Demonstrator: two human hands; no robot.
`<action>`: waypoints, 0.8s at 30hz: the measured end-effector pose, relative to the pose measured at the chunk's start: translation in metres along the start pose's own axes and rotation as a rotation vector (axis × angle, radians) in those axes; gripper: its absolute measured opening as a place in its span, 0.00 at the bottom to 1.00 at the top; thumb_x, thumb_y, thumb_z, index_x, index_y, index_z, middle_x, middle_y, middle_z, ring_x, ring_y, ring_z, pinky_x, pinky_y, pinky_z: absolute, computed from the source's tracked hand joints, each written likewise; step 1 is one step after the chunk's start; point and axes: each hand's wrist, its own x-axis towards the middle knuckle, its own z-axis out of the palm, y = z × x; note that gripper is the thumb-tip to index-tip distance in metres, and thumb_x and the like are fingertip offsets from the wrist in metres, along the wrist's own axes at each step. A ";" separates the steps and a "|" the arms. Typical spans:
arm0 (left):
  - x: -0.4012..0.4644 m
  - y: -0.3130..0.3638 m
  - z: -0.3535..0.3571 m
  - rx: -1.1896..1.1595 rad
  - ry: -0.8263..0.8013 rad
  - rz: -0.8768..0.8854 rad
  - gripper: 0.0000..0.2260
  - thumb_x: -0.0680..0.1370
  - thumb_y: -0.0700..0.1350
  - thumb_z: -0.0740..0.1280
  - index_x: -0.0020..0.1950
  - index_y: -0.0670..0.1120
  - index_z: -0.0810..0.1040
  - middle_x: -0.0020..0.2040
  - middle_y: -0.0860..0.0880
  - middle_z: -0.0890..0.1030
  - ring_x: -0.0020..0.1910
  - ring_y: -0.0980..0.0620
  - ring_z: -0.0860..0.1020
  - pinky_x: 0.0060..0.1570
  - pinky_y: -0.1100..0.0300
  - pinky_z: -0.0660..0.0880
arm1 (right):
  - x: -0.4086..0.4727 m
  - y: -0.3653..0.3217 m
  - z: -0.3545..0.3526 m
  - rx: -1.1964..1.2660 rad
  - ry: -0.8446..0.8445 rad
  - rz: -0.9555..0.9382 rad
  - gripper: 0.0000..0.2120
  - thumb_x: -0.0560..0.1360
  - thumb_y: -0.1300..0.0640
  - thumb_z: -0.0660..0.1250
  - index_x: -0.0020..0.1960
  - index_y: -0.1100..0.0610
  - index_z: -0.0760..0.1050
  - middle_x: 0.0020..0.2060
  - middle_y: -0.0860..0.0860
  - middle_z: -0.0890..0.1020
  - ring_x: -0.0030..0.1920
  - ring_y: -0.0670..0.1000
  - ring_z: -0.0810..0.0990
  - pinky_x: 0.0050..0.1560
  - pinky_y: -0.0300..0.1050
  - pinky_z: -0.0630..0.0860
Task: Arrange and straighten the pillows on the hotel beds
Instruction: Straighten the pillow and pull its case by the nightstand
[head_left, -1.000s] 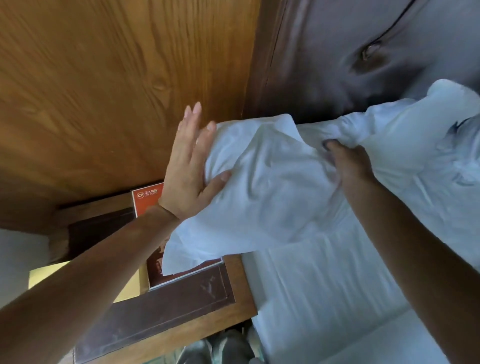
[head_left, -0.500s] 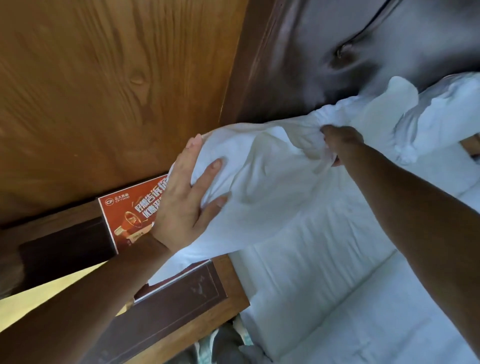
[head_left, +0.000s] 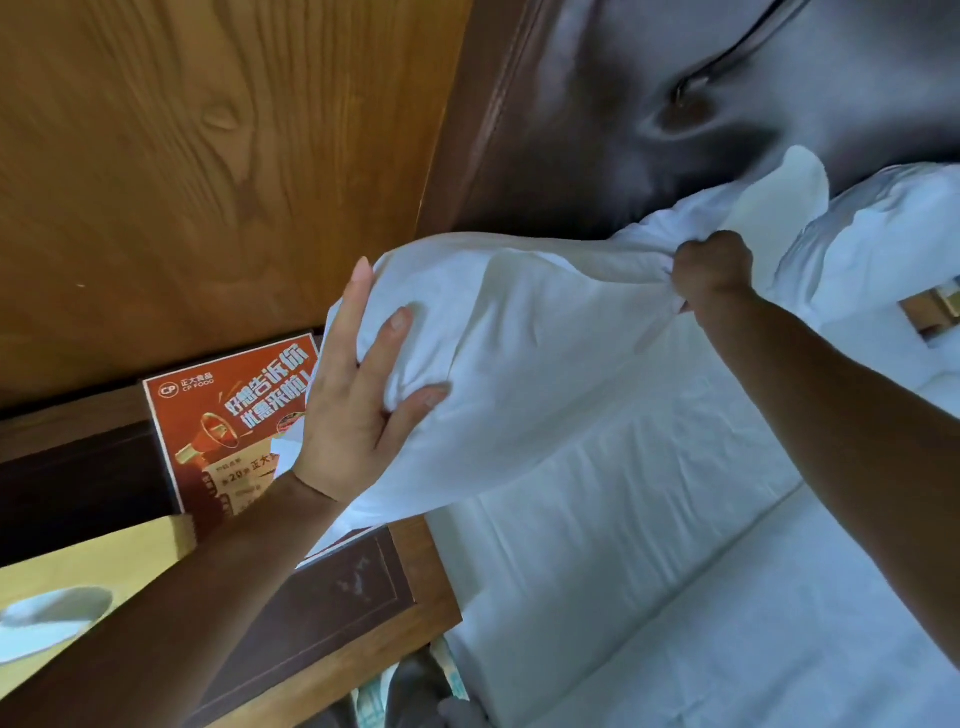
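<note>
A white pillow (head_left: 524, 353) lies at the head of the bed, its left end hanging over the nightstand. My left hand (head_left: 358, 395) presses on that left end with fingers spread, thumb digging into the fabric. My right hand (head_left: 711, 273) is a fist that grips a bunch of the pillowcase at the pillow's upper right edge. A second white pillow (head_left: 878, 239) sits to the right against the dark padded headboard (head_left: 649, 104).
A wooden nightstand (head_left: 337, 613) stands left of the bed with an orange printed card (head_left: 234, 415) on it. A yellow tissue box (head_left: 78, 597) is at the lower left. Wood wall panelling (head_left: 208, 156) rises behind. White bed sheet (head_left: 675, 571) fills the lower right.
My left hand has slid from the pillow's edge onto its left end and pressed in. My right hand has closed into a fist on the pillowcase and pulled it right.
</note>
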 end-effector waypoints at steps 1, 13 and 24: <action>0.001 0.000 0.007 0.006 0.016 -0.003 0.34 0.83 0.53 0.66 0.83 0.62 0.49 0.85 0.51 0.49 0.82 0.38 0.59 0.76 0.51 0.68 | 0.007 0.002 0.001 0.050 0.022 0.037 0.19 0.86 0.54 0.58 0.59 0.70 0.79 0.58 0.66 0.81 0.63 0.65 0.77 0.47 0.45 0.71; 0.046 0.013 0.123 -0.055 0.011 -0.063 0.30 0.82 0.48 0.69 0.81 0.56 0.58 0.79 0.32 0.59 0.81 0.37 0.61 0.76 0.57 0.64 | 0.103 0.068 -0.010 0.167 0.091 0.019 0.27 0.83 0.52 0.65 0.78 0.61 0.64 0.74 0.58 0.73 0.74 0.59 0.72 0.72 0.46 0.66; 0.083 0.025 0.186 -0.043 -0.013 -0.064 0.27 0.81 0.50 0.69 0.77 0.47 0.63 0.79 0.34 0.61 0.79 0.35 0.64 0.77 0.60 0.61 | 0.143 0.108 -0.014 0.334 0.128 0.012 0.24 0.85 0.58 0.55 0.81 0.60 0.59 0.77 0.60 0.68 0.77 0.63 0.66 0.76 0.52 0.61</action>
